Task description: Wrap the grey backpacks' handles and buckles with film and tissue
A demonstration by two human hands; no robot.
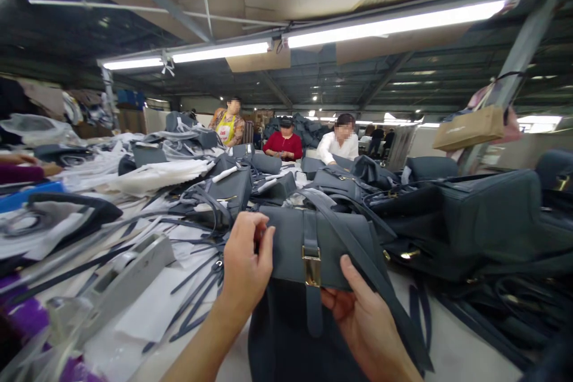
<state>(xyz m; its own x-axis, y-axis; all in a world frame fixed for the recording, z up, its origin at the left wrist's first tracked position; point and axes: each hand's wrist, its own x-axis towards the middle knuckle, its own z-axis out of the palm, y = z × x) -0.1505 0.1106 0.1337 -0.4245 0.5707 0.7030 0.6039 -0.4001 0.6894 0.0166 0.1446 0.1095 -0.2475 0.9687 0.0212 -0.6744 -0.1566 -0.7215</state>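
Head view, one frame. Both hands on a grey-blue handbag (331, 245) standing at the near edge of the counter (452, 340), about mid-width.

Left hand (245, 265): grips the bag's upper left corner. Fingers (264, 228) curled together over the top edge, clamped on the flap; thumb side toward the camera.

Right hand (364, 319): under the bag's lower right, palm up. Thumb (353, 277) pressed on the front flap just right of the closure; remaining fingers hidden behind or beneath the bag, so the hold reads as closed on the bag between thumb and fingers.

Bag detail: a vertical strap (312, 233) runs down the centre of the flap through a gold buckle (312, 267), tail hanging below the flap edge. A long shoulder strap (371, 274) crosses diagonally from top centre to the lower right, passing over the right wrist.

Surroundings: loose grey straps (197, 292) lie on the counter just left of the bag, with white paper sheets (147, 310) under them. More finished bags (465, 215) stacked toward the right edge, others (233, 188) in the middle. Three people (286, 143) are at the far end of the counter. A tan paper bag (470, 127) hangs from a post at the right.
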